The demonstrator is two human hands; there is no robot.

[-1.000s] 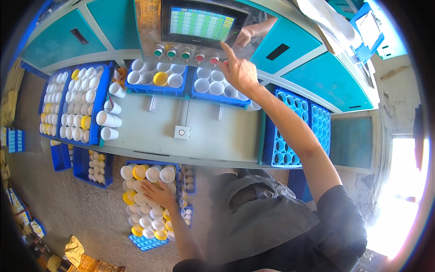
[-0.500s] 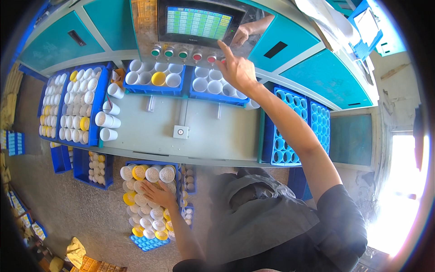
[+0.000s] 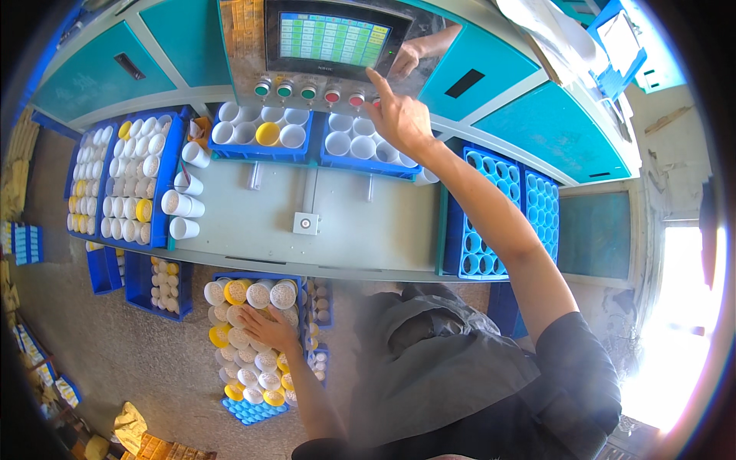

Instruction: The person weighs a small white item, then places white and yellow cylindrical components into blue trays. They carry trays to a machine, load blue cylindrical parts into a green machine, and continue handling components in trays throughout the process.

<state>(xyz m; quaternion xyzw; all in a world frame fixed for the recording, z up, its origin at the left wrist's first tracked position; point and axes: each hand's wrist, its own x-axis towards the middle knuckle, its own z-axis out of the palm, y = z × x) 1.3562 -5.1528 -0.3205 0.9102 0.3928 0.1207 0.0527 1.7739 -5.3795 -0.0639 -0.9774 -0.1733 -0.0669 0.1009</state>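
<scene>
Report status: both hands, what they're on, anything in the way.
Right hand up, forefinger at lower edge of the green-lit touchscreen panel. Left hand flat on white and yellow bobbins in the blue floor tray. Nothing blocking either.

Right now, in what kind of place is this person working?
Probably a factory workstation beside a machine. A teal machine panel carries a touch screen and a row of push buttons; blue trays hold many white and yellow bobbins.
</scene>
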